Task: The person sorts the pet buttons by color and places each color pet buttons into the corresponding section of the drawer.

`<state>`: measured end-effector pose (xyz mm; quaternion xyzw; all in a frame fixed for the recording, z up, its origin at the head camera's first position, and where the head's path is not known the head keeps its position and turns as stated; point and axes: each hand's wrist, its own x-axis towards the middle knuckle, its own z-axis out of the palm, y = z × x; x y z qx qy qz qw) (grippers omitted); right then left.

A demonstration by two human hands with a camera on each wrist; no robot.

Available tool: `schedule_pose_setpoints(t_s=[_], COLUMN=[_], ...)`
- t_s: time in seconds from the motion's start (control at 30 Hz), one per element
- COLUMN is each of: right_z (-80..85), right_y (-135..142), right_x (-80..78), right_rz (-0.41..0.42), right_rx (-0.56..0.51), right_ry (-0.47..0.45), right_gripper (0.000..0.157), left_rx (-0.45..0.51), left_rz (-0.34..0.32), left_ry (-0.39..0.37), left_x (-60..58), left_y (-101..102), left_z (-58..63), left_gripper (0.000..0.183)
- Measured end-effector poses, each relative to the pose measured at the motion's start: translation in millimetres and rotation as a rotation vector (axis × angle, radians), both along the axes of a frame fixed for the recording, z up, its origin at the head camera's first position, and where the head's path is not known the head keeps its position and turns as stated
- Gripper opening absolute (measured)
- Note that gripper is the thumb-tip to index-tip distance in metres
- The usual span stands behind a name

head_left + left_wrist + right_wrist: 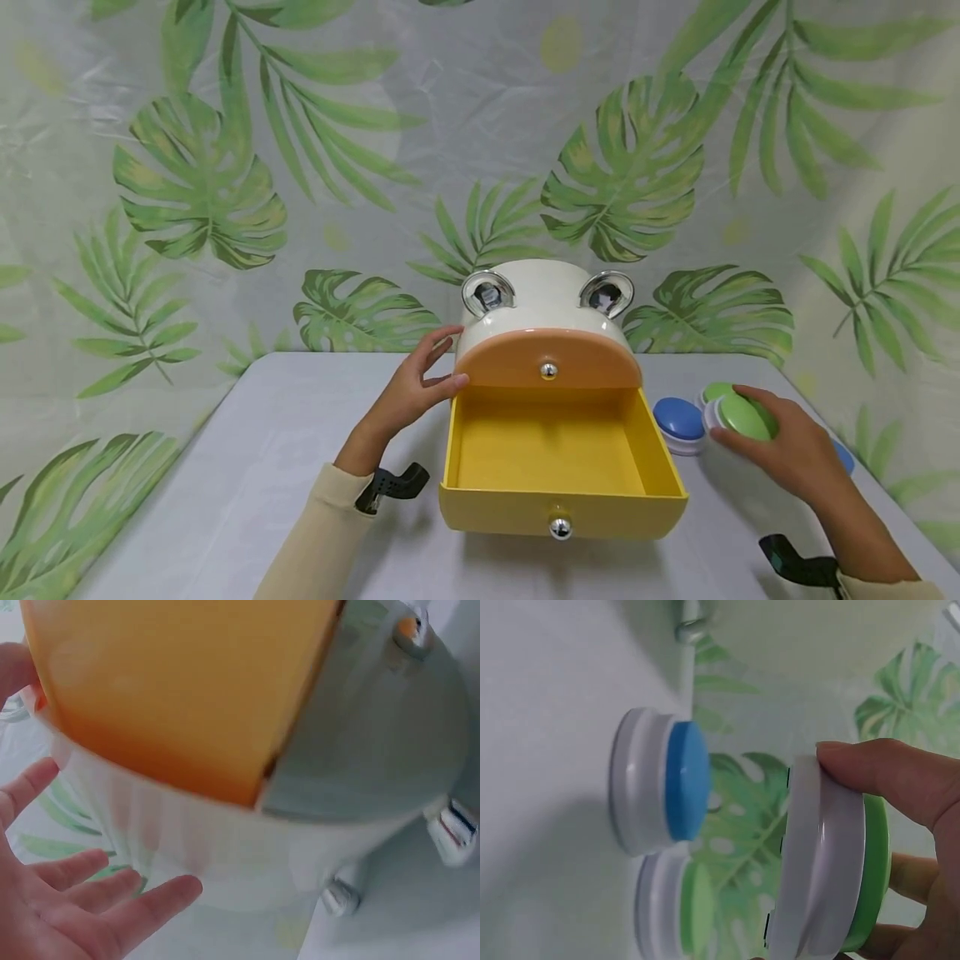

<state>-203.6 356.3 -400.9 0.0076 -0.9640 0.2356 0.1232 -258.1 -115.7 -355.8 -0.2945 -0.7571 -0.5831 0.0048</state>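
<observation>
A white drawer box (535, 290) with silver eye-like rings stands on the table, its yellow lower drawer (558, 513) pulled out and bare inside. The orange upper drawer (502, 360) is closed. At the box's left side my left hand (408, 387) rests with fingers spread and fairly straight, the thumb on the front edge. To the right of the drawer, my right hand (795, 446) grips a round white push button with a green top (821, 855) by its rim, raised above the table. Close by are a blue-topped button (678, 419) and another green-topped button (696, 907).
Another blue object (843, 457) shows partly behind my right hand. The white table (300, 417) ends at a leaf-patterned cloth (480, 125) hung at the back. The pulled-out drawer juts toward me between both arms.
</observation>
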Motion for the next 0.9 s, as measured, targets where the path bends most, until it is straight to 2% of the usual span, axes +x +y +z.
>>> schedule_pose_setpoints(t_s=[0.27, 0.4, 0.9], right_z=[20.5, 29.9, 63.9], right_y=[-16, -26, -53], right_x=[2.2, 6.3, 29.4], right_rz=[0.000, 0.000, 0.042], right_rx=[-0.020, -0.043, -0.067], right_ry=[0.023, 0.008, 0.120], right_gripper=[0.084, 0.086, 0.080], left_rx=[0.011, 0.019, 0.010], left_rz=[-0.030, -0.049, -0.028], left_ry=[-0.006, -0.007, 0.010], left_x=[-3.0, -3.0, -0.8], left_y=[7, 8, 7], left_z=[7.7, 6.5, 2.2], left_gripper=[0.073, 0.070, 0.066])
